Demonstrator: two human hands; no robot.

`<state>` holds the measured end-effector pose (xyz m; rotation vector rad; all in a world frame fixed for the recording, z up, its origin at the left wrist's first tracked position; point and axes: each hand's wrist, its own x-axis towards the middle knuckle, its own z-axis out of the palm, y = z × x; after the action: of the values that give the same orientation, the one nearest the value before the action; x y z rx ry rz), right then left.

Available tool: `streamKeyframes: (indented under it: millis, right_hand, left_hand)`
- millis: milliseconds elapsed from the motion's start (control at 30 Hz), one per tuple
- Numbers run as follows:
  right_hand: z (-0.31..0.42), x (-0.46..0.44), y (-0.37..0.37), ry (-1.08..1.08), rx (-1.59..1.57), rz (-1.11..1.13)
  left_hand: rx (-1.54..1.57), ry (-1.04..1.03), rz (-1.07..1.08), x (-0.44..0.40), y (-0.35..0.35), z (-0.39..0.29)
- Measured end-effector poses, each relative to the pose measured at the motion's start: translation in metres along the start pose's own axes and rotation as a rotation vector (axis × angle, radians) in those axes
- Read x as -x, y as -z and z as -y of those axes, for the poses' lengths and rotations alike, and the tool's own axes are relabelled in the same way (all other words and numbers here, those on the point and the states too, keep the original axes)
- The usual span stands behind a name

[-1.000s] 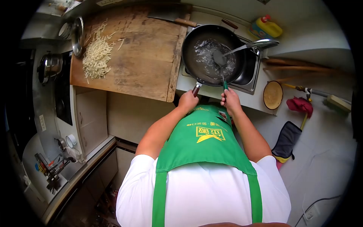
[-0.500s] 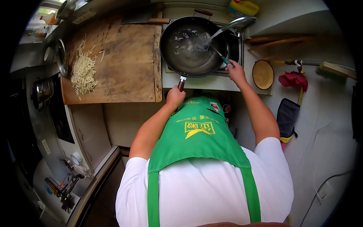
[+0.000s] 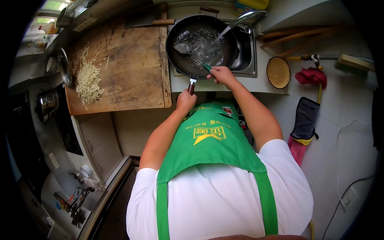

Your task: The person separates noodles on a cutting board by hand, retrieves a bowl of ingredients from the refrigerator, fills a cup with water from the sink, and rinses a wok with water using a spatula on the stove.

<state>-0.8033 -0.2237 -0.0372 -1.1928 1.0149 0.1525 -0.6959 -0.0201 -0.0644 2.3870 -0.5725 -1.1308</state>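
Note:
My left hand [image 3: 186, 100] is wrapped round the dark handle of a black frying pan [image 3: 194, 72], which sits over the sink under the tap. Water runs from the tap [image 3: 246, 17] into the pan and ripples across its bottom. In my right hand [image 3: 221, 75] is the green handle of a spatula [image 3: 206, 67], gripped above the pan's near rim. The spatula's metal blade rests in the water towards the pan's left side, partly blurred by the ripples.
Left of the sink lies a wooden cutting board [image 3: 132, 76] with a pile of pale shreds [image 3: 89, 81]. A cleaver [image 3: 141, 21] lies along its far edge. A round tan-coloured vessel [image 3: 278, 73] stands right of the sink [image 3: 249, 60]. A brush [image 3: 355, 64] is farther right.
My right hand has moved left with the spatula, whose blade went from under the water stream to the pan's left side. My left hand keeps hold of the pan handle.

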Motion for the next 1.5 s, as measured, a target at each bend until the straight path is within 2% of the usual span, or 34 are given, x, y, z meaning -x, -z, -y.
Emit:
streamKeyframes:
  millis: [100, 300, 400, 467, 500, 600, 700, 767, 1000, 1067, 1200, 1267, 1400, 1500]
  right_hand:
    - [-0.006, 0.036, -0.002, -0.048, 0.046, -0.013]
    - [-0.010, 0.085, 0.061, -0.027, 0.026, -0.151]
    - [-0.006, 0.092, 0.089, 0.041, 0.177, -0.247]
    - [-0.002, 0.090, 0.101, 0.242, 0.599, -0.339]
    - [-0.001, 0.086, 0.103, 0.242, 0.599, -0.340]
    - [0.004, 0.079, 0.096, 0.196, 0.681, -0.278]
    - [-0.001, 0.065, 0.068, 0.197, 0.503, -0.199]
    - [-0.002, 0.057, 0.046, -0.058, 0.253, -0.037]
    - [0.002, 0.018, -0.029, -0.207, -0.095, 0.026]
    - [0.001, 0.004, -0.041, -0.199, -0.278, -0.048]
    - [0.000, 0.008, -0.037, -0.172, -0.257, -0.082]
    - [-0.009, 0.022, -0.029, -0.182, 0.013, 0.015]
    - [-0.033, 0.027, -0.004, -0.194, 0.149, 0.171]
    - [-0.004, 0.028, 0.038, -0.292, 0.294, 0.264]
  left_hand:
    - [0.018, 0.003, 0.001, 0.004, 0.003, -0.004]
    - [0.063, 0.032, 0.037, -0.006, -0.006, 0.010]
    - [0.063, 0.017, 0.031, -0.004, -0.004, 0.009]
    - [0.064, 0.015, 0.038, -0.003, -0.002, 0.007]
    - [0.065, 0.014, 0.044, -0.003, -0.002, 0.007]
    - [0.043, 0.013, 0.034, -0.005, -0.005, 0.010]
    - [0.042, 0.021, 0.027, -0.001, 0.000, 0.003]
    - [0.044, 0.017, 0.026, -0.003, -0.003, 0.007]
    - [0.014, -0.007, -0.010, -0.001, -0.003, 0.003]
    - [-0.004, -0.010, -0.019, 0.001, -0.002, 0.001]
    - [-0.011, -0.007, -0.014, 0.003, 0.003, -0.004]
    - [-0.007, 0.006, -0.006, 0.003, 0.003, -0.004]
    - [-0.010, 0.029, 0.019, 0.001, 0.003, -0.003]
    - [-0.021, 0.036, 0.033, -0.002, 0.002, -0.001]
